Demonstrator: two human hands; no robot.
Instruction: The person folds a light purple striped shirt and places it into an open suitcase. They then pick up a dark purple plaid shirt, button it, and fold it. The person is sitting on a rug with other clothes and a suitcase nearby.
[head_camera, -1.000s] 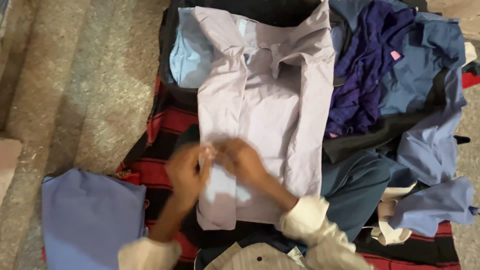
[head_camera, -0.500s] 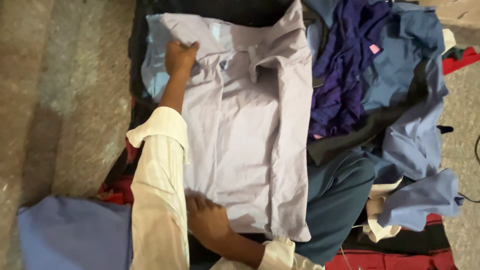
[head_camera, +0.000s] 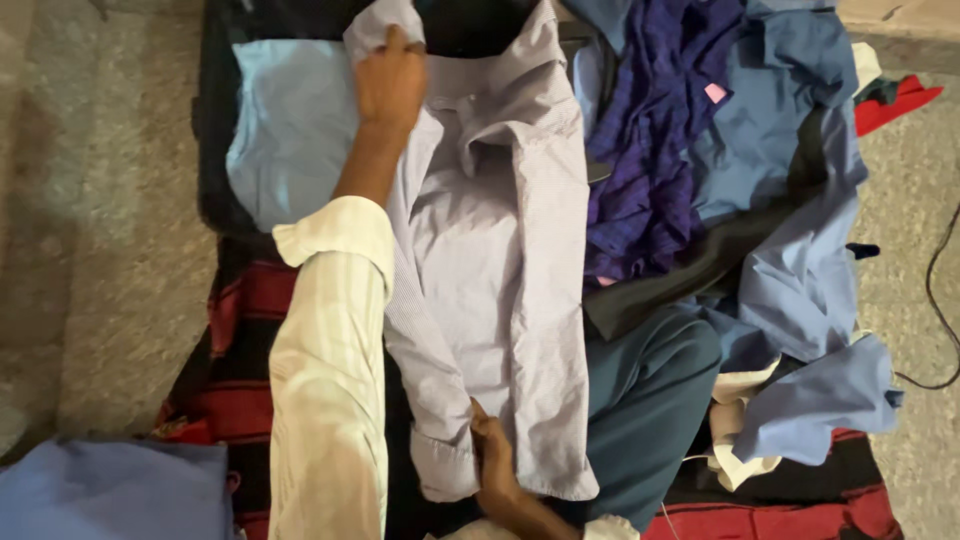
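A pale lilac shirt (head_camera: 480, 230) lies collar-up on a heap of clothes, its left side folded over toward the middle. My left hand (head_camera: 390, 85), on a cream-sleeved arm stretched across the shirt, is shut on the shirt's left shoulder near the collar. My right hand (head_camera: 493, 455) grips the shirt's lower edge, next to a folded cuff. A light blue garment (head_camera: 285, 130) shows beneath the shirt at the upper left.
A pile of blue garments (head_camera: 790, 160) and a dark purple one (head_camera: 650, 150) lie to the right, with teal cloth (head_camera: 650, 400) below. A red-and-black striped blanket (head_camera: 240, 320) is underneath. Folded blue cloth (head_camera: 100, 495) sits bottom left. Concrete floor (head_camera: 100, 200); a black cable (head_camera: 935, 290) lies at the right.
My left hand went from the hem up to the left shoulder and pulled that side inward, uncovering the light blue garment. My right hand shifted right along the hem.
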